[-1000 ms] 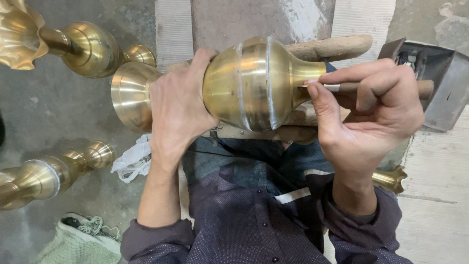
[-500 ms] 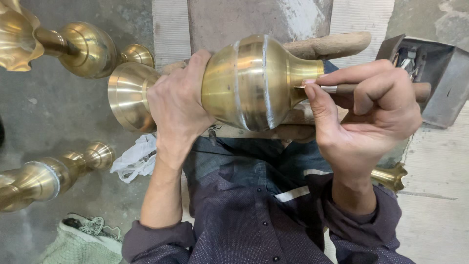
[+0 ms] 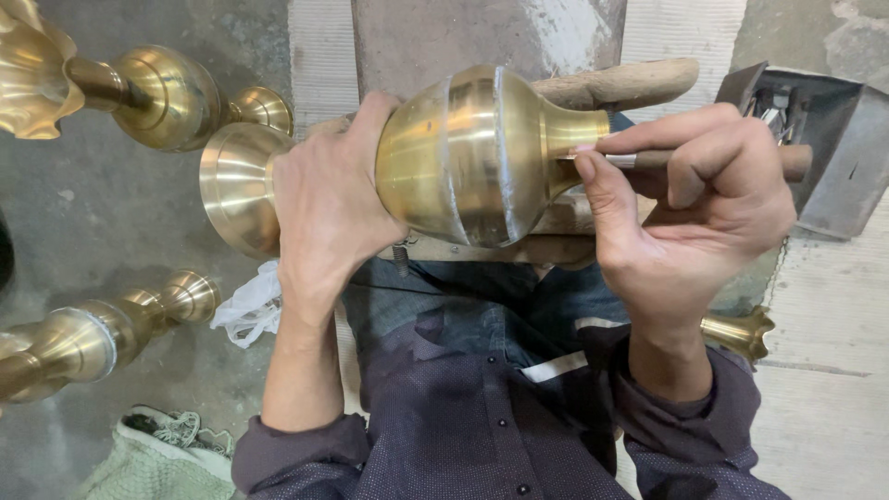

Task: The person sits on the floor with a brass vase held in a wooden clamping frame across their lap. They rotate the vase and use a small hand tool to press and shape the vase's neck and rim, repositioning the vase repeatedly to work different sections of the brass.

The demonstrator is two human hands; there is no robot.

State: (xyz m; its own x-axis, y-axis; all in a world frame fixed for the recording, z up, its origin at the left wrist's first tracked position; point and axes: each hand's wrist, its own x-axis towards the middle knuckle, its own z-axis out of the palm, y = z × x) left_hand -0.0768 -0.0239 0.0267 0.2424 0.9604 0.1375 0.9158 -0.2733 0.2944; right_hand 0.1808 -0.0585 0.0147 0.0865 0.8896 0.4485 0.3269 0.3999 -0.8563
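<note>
The left hand [image 3: 324,208] grips the brass vase [image 3: 463,153] at its waist. At 3 o'clock, the right hand [image 3: 690,218] pinches a tool [image 3: 713,159] against its neck.

The scene was recorded by a single camera worn on the head, aimed steeply down over the person's own chest and lap. Everything was viewed from close range: the left hand [image 3: 324,208] and right hand [image 3: 690,218] filled the middle, the concrete floor [image 3: 111,222] lay beyond. No second view was provided, so nothing was shared
</note>
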